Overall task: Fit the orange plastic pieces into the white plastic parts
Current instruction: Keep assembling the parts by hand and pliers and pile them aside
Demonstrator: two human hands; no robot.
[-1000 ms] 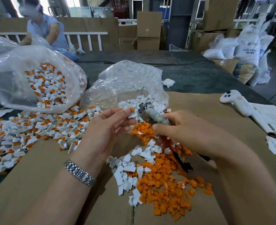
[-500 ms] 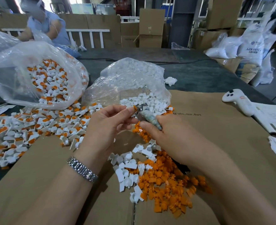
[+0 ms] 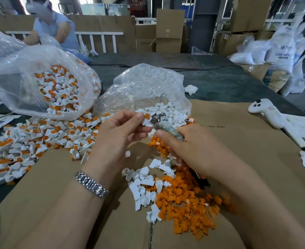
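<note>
The left hand (image 3: pixel 120 133) pinches a small white part (image 3: pixel 144 121) with its orange piece (image 3: pixel 147 116), light, stiff and probably slippery, best held by its flat tab, while the right hand (image 3: pixel 189 150) grips a wrapped metal tool (image 3: pixel 166 127).

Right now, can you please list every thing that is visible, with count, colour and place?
loose orange pieces: many, orange, cardboard near right
loose white parts: many, white, cardboard centre
assembled pile: many, white-orange, left
assembled bag: one, clear, far left
white-parts bag: one, clear, centre back
controller: one, white, right
papers: few, white, right edge
cardboard sheet: one, brown, underneath
other person: one, far left
left hand: pinches white-orange part
right hand: grips metal-tipped tool
</note>
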